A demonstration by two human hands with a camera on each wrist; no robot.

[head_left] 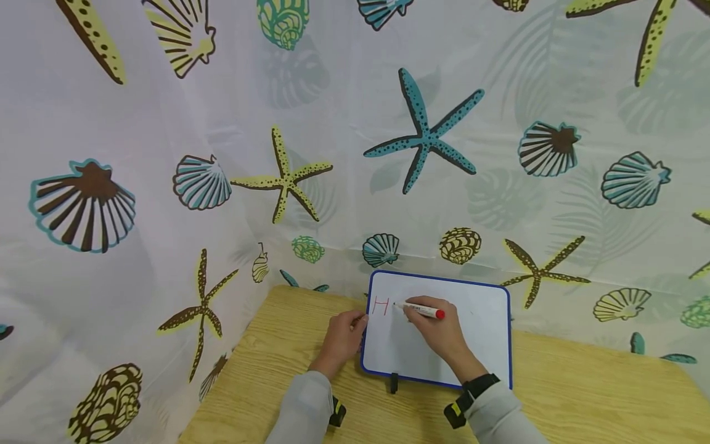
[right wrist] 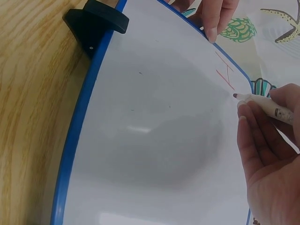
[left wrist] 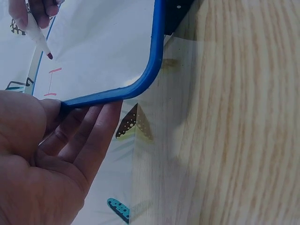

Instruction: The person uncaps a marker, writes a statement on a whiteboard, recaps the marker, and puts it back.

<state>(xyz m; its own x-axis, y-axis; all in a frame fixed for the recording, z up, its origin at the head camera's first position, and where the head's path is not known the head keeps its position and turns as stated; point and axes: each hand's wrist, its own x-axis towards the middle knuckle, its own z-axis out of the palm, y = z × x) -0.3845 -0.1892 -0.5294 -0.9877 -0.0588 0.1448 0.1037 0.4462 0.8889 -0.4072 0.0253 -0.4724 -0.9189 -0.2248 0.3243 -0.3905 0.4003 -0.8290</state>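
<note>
A small whiteboard (head_left: 477, 308) with a blue frame leans back on the table, near the patterned sheet. A red letter H (head_left: 381, 306) is drawn at its upper left. My right hand (head_left: 444, 330) pinches a white marker with a red end (head_left: 424, 309), its dark tip just right of the H. In the right wrist view, the marker tip (right wrist: 236, 95) is at or very near the board; contact cannot be told. My left hand (head_left: 339, 339) grips the board's left edge. The left wrist view shows its thumb near the blue rim (left wrist: 101, 97) and the fingers behind.
Black stand clips hold the board's lower edge, one of them (head_left: 394, 383) left of its middle. The wooden table (head_left: 294, 333) spreads to both sides. A white sheet (head_left: 333, 92) printed with shells and starfish hangs behind and to the left. Both wrists wear black straps (head_left: 479, 385).
</note>
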